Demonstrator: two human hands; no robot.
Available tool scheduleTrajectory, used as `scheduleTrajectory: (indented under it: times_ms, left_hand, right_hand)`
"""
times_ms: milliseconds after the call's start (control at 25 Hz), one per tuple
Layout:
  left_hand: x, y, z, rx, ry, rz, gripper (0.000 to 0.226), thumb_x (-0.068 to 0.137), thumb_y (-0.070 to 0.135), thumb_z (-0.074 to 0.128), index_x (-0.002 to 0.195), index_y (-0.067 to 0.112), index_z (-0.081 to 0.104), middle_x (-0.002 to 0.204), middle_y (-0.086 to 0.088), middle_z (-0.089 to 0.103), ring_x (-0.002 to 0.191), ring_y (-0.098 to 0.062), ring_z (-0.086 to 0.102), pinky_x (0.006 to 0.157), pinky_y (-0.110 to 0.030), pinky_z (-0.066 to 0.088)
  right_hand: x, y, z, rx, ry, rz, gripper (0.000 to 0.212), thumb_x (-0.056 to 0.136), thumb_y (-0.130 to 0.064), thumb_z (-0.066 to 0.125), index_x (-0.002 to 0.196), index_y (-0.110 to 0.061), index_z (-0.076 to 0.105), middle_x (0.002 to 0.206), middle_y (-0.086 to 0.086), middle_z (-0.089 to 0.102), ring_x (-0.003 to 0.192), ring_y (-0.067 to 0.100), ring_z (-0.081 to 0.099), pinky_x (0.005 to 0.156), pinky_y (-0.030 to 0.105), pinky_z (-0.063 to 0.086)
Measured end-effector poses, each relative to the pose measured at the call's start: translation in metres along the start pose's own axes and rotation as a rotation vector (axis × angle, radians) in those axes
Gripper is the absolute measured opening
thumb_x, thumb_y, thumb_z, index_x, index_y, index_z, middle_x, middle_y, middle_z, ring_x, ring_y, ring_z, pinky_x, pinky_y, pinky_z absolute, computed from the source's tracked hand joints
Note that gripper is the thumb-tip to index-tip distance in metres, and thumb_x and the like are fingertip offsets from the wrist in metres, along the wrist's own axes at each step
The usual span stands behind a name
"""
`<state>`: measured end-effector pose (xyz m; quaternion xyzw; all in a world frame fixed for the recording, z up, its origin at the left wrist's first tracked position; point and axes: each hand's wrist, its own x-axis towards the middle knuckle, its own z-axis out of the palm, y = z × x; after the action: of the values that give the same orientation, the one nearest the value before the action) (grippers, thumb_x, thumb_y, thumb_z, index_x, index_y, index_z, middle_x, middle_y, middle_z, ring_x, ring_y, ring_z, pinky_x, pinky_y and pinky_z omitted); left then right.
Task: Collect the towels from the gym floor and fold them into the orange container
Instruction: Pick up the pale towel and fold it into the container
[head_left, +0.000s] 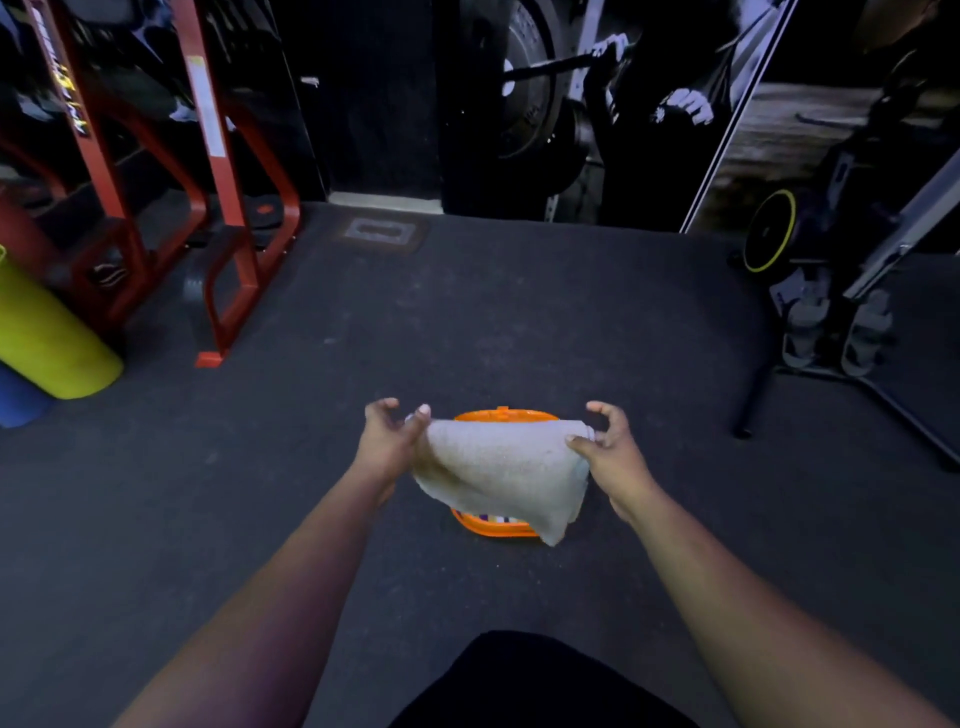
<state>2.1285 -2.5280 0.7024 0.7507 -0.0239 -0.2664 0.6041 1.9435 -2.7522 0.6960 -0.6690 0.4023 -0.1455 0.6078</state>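
A pale grey towel (501, 470) hangs stretched between my two hands above the orange container (498, 527). My left hand (387, 441) pinches the towel's left top corner with thumb and fingers. At the right top corner my right hand (610, 441) pinches it the same way. The towel drapes down and covers most of the container; only the orange far rim (506, 414) and the near rim show. Something striped, white and purple, lies inside at the near edge.
Dark rubber gym floor (467, 322) all around. A red steel rack (223, 218) stands at the left, with a yellow roller (49, 332) and a blue one beside it. An exercise bike and stand legs (831, 332) are at the right.
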Motion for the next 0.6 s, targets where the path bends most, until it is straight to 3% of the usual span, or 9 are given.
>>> scheduleTrajectory:
  times_ms: [80, 200, 240, 320, 400, 520, 600]
  left_hand:
    - [0.01, -0.005, 0.007, -0.017, -0.071, 0.021, 0.069, 0.087, 0.038, 0.079, 0.143, 0.02, 0.042, 0.13, -0.006, 0.06, 0.113, -0.018, 0.063, 0.1, -0.038, 0.052]
    - [0.031, -0.025, 0.021, 0.141, -0.357, 0.051, 0.085, 0.066, 0.024, 0.09, 0.14, 0.03, 0.049, 0.128, -0.001, 0.059, 0.112, -0.016, 0.064, 0.097, -0.036, 0.055]
    - [0.039, -0.03, 0.029, 0.285, -0.384, 0.078, 0.087, 0.061, 0.022, 0.088, 0.14, 0.029, 0.05, 0.129, -0.002, 0.059, 0.115, -0.019, 0.062, 0.099, -0.037, 0.053]
    - [0.062, -0.043, 0.05, 0.632, -0.429, 0.131, 0.087, 0.058, 0.027, 0.076, 0.142, 0.022, 0.051, 0.129, -0.003, 0.058, 0.12, -0.025, 0.055, 0.101, -0.035, 0.046]
    - [0.085, -0.057, 0.074, 0.928, -0.44, 0.143, 0.079, 0.062, 0.033, 0.068, 0.139, 0.024, 0.056, 0.124, -0.006, 0.06, 0.117, -0.03, 0.055, 0.094, -0.033, 0.045]
    - [0.118, -0.09, 0.106, 1.221, -0.342, 0.151, 0.046, 0.082, 0.032, 0.068, 0.127, 0.03, 0.066, 0.117, -0.009, 0.061, 0.112, -0.034, 0.058, 0.088, -0.041, 0.049]
    - [0.142, -0.117, 0.122, 1.404, -0.299, 0.233, 0.034, 0.085, 0.033, 0.07, 0.118, 0.027, 0.072, 0.126, -0.01, 0.059, 0.119, -0.034, 0.055, 0.092, -0.046, 0.048]
  right_hand:
    - [0.011, 0.01, 0.002, -0.096, -0.022, -0.064, 0.044, 0.092, 0.002, 0.06, 0.128, -0.024, 0.056, 0.104, 0.004, 0.067, 0.088, 0.014, 0.064, 0.075, 0.02, 0.052]
    - [0.03, 0.023, -0.002, -0.159, -0.11, -0.012, 0.043, 0.092, 0.001, 0.058, 0.123, -0.028, 0.064, 0.129, 0.0, 0.065, 0.115, 0.017, 0.063, 0.098, 0.033, 0.05]
    - [0.04, 0.03, -0.006, -0.189, -0.162, 0.013, 0.042, 0.09, -0.004, 0.065, 0.126, -0.026, 0.064, 0.133, 0.001, 0.064, 0.119, 0.017, 0.061, 0.101, 0.032, 0.049]
    - [0.064, 0.05, -0.012, -0.367, -0.231, 0.015, 0.063, 0.073, -0.029, 0.084, 0.132, -0.024, 0.062, 0.136, 0.004, 0.058, 0.124, 0.019, 0.058, 0.104, 0.033, 0.048]
    - [0.092, 0.07, -0.015, -0.602, -0.292, 0.065, 0.073, 0.068, -0.034, 0.087, 0.135, -0.025, 0.061, 0.137, 0.006, 0.054, 0.124, 0.024, 0.055, 0.103, 0.032, 0.046]
    - [0.135, 0.1, -0.016, -0.941, -0.297, -0.004, 0.046, 0.083, -0.033, 0.072, 0.128, -0.026, 0.062, 0.131, 0.004, 0.052, 0.122, 0.028, 0.053, 0.093, 0.034, 0.047]
    - [0.166, 0.122, -0.013, -1.15, -0.386, -0.078, 0.043, 0.088, -0.036, 0.065, 0.128, -0.024, 0.059, 0.136, 0.005, 0.045, 0.128, 0.029, 0.045, 0.096, 0.04, 0.047]
